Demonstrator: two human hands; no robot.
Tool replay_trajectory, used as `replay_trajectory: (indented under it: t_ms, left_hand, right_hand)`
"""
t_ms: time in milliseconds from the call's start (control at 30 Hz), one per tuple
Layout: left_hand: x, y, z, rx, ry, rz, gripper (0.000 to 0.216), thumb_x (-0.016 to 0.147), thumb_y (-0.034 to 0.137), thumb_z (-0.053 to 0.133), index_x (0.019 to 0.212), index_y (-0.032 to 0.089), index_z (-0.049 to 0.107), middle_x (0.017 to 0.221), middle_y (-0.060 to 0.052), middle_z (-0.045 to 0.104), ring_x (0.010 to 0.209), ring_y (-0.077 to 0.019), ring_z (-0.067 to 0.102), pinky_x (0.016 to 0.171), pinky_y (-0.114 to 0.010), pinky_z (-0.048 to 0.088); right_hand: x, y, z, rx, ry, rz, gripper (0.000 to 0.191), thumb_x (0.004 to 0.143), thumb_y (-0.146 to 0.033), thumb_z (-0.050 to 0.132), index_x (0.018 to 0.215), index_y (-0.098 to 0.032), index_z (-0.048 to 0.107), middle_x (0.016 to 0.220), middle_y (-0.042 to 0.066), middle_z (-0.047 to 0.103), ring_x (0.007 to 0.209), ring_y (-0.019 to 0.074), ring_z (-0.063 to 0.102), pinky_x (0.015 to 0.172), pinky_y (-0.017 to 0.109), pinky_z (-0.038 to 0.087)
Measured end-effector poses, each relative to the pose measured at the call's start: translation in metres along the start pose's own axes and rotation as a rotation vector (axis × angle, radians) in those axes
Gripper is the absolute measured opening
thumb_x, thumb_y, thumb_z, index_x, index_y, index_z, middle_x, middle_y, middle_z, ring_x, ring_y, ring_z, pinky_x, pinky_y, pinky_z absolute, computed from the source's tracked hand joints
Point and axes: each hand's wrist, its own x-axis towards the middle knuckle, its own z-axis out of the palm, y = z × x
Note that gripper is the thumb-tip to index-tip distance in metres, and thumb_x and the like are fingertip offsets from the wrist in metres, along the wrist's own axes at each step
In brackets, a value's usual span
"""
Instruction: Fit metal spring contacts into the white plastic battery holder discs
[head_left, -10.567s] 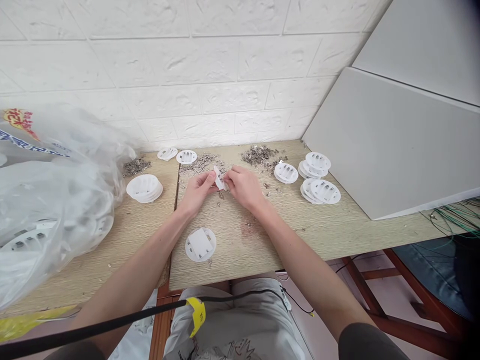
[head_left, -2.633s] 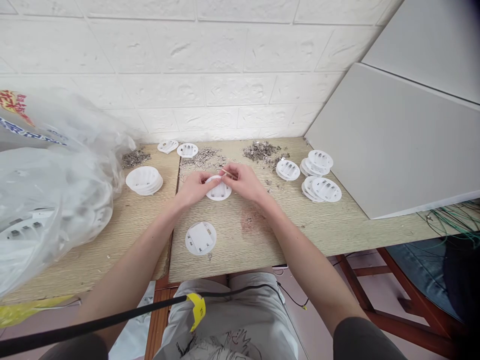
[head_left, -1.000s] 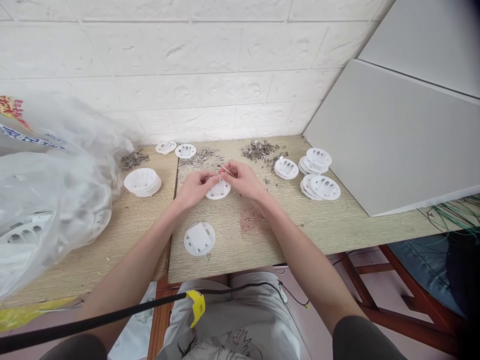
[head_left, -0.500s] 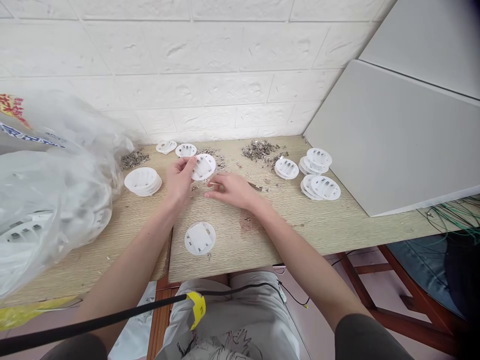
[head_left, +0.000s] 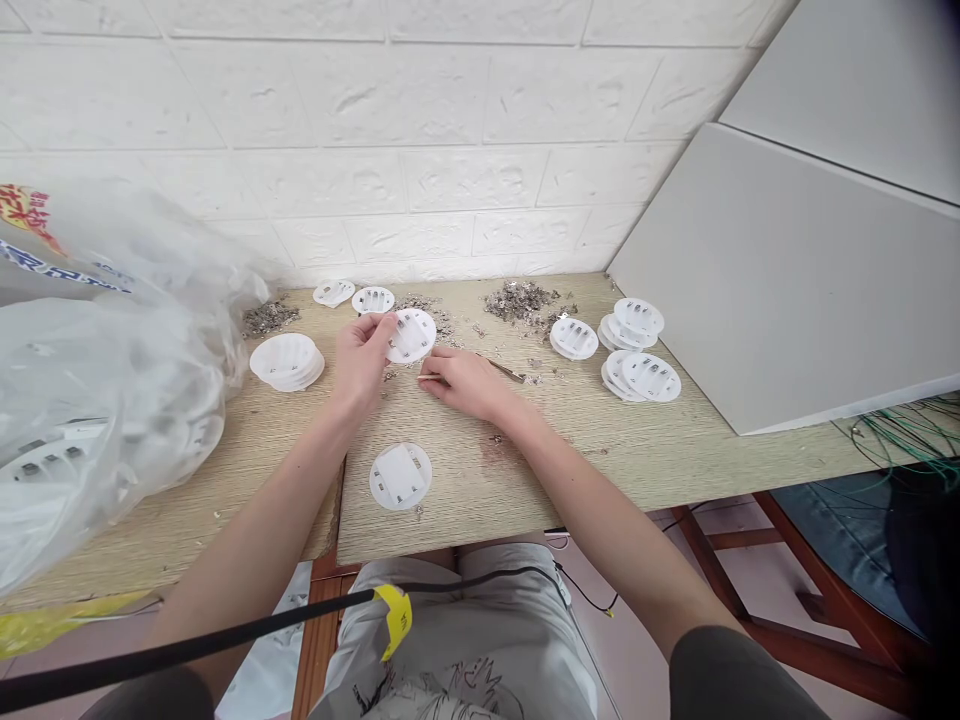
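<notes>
My left hand pinches the edge of a round white plastic disc with slots and small metal clips, tilted above the table. Just below and right of that disc, my right hand has its fingers closed round a thin, stick-like piece; its kind is unclear. Behind this hand a slim, dark, pointed metal tool shows, apparently lying on the table. Nearer me, a similar slotted disc lies flat, with a tiny metal part beside its lower edge.
Piles of small metal parts lie near the wall. Stacked discs stand at left and right. A clear plastic bag of discs fills the left. A grey panel leans at right. A black cable crosses low in front.
My right hand's fingers have drawn closer together around the thin piece, and the hand has shifted slightly. The disc in my left hand has moved a little to the right.
</notes>
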Motion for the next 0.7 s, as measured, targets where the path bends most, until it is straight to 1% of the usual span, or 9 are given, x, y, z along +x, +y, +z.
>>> replay_trajectory:
  t_ms: [100, 233, 367, 433, 500, 600, 700]
  left_hand:
    - [0.0, 0.0, 0.0, 0.006, 0.006, 0.015, 0.025, 0.082, 0.031, 0.071, 0.063, 0.019, 0.061, 0.056, 0.002, 0.05, 0.047, -0.0094, 0.039, 0.045, -0.028, 0.03]
    - [0.001, 0.0, -0.002, 0.016, 0.017, 0.026, 0.026, 0.082, 0.031, 0.071, 0.062, 0.019, 0.06, 0.056, 0.003, 0.049, 0.046, -0.0095, 0.037, 0.044, -0.028, 0.029]
    - [0.003, -0.002, -0.003, 0.006, 0.014, 0.03, 0.025, 0.081, 0.031, 0.071, 0.062, 0.019, 0.061, 0.056, 0.002, 0.048, 0.048, -0.0091, 0.036, 0.042, -0.027, 0.027]
    - [0.003, -0.004, -0.003, 0.0, 0.011, 0.031, 0.024, 0.081, 0.031, 0.072, 0.062, 0.019, 0.062, 0.057, 0.002, 0.049, 0.048, -0.0089, 0.036, 0.042, -0.026, 0.026]
    - [0.004, -0.005, -0.004, 0.0, 0.005, 0.032, 0.024, 0.08, 0.033, 0.073, 0.063, 0.019, 0.062, 0.058, 0.002, 0.049, 0.049, -0.0089, 0.037, 0.041, -0.025, 0.027]
    - [0.004, -0.005, -0.003, 0.004, 0.004, 0.028, 0.026, 0.078, 0.036, 0.074, 0.064, 0.019, 0.062, 0.058, 0.002, 0.05, 0.049, -0.0091, 0.037, 0.042, -0.025, 0.027]
    - [0.003, -0.004, -0.002, -0.01, 0.002, 0.017, 0.024, 0.079, 0.033, 0.073, 0.063, 0.018, 0.062, 0.056, 0.003, 0.049, 0.049, -0.009, 0.037, 0.043, -0.025, 0.027]
  right_hand:
    - [0.0, 0.001, -0.001, 0.002, 0.003, -0.009, 0.017, 0.096, -0.021, 0.05, 0.089, -0.016, 0.064, 0.099, 0.005, 0.063, 0.078, 0.0154, 0.053, 0.064, 0.026, 0.03]
    - [0.0, 0.004, -0.001, -0.001, 0.02, 0.019, 0.021, 0.097, -0.023, 0.047, 0.089, -0.016, 0.065, 0.097, 0.006, 0.064, 0.079, 0.0165, 0.054, 0.065, 0.027, 0.03]
    - [0.0, 0.008, -0.002, 0.008, 0.072, 0.014, 0.021, 0.096, -0.022, 0.048, 0.086, -0.016, 0.066, 0.094, 0.006, 0.066, 0.08, 0.0174, 0.055, 0.065, 0.027, 0.03]
    - [0.0, 0.01, -0.003, 0.022, 0.079, 0.002, 0.019, 0.094, -0.023, 0.051, 0.084, -0.016, 0.066, 0.091, 0.006, 0.066, 0.079, 0.0171, 0.055, 0.065, 0.027, 0.031]
    - [-0.001, 0.011, -0.006, 0.049, 0.049, -0.003, 0.016, 0.091, -0.025, 0.057, 0.083, -0.016, 0.067, 0.088, 0.005, 0.066, 0.077, 0.0163, 0.055, 0.064, 0.026, 0.031]
    - [-0.002, 0.014, -0.01, 0.099, -0.027, -0.009, 0.014, 0.088, -0.025, 0.061, 0.087, -0.016, 0.071, 0.088, 0.004, 0.067, 0.074, 0.0148, 0.055, 0.065, 0.026, 0.032]
    - [-0.003, 0.016, -0.012, 0.124, -0.068, -0.016, 0.011, 0.086, -0.023, 0.064, 0.089, -0.016, 0.073, 0.092, 0.004, 0.068, 0.074, 0.0139, 0.057, 0.066, 0.026, 0.034]
